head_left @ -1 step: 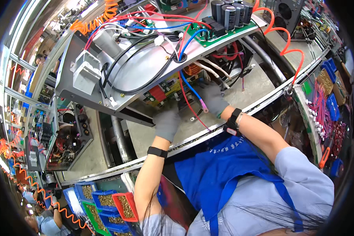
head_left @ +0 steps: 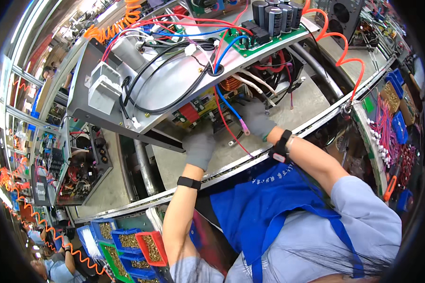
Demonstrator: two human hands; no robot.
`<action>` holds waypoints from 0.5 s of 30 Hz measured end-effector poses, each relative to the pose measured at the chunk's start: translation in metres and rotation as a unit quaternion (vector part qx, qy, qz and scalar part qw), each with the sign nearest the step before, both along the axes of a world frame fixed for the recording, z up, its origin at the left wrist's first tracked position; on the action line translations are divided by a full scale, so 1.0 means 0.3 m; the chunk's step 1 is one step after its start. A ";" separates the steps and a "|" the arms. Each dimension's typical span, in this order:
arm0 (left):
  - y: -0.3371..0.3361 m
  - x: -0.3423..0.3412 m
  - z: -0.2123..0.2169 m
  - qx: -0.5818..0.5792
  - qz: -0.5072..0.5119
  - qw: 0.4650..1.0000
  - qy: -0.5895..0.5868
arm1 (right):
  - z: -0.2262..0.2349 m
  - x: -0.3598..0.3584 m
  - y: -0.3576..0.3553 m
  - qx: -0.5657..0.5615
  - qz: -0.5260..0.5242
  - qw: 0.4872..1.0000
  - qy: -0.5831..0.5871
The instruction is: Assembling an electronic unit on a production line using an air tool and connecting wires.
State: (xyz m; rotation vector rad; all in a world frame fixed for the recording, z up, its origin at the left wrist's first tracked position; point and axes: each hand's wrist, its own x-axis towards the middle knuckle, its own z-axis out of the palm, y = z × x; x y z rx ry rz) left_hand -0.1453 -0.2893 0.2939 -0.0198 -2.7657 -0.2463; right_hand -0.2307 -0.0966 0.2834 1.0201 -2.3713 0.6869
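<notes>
A metal chassis [head_left: 172, 120] stands before me, carrying a tilted metal plate [head_left: 174, 80] on top. My left hand [head_left: 199, 148], in a grey glove, reaches under the plate's near edge beside a yellow-green circuit board [head_left: 193, 115] with a red part; its fingers are lost in the shadow. My right hand [head_left: 258, 120], gloved too, reaches in farther right, near white cables [head_left: 255, 84] and a copper coil [head_left: 230, 84]. Its fingertips are hidden. Between my hands hang a blue cable [head_left: 229, 106] with a pinkish end and a thin red wire [head_left: 229, 126].
Above, the plate holds a green board [head_left: 264, 45] with black capacitors and a black cable loop [head_left: 163, 109]. Screw bins [head_left: 151, 247] stand at lower left, wire bundles [head_left: 385, 125] at right. An orange coiled hose [head_left: 349, 61] hangs at right; another chassis [head_left: 82, 160] sits at left.
</notes>
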 end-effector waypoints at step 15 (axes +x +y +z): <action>0.070 0.080 0.070 0.386 0.009 0.920 -0.063 | -0.031 0.086 0.051 0.112 0.041 0.991 -0.062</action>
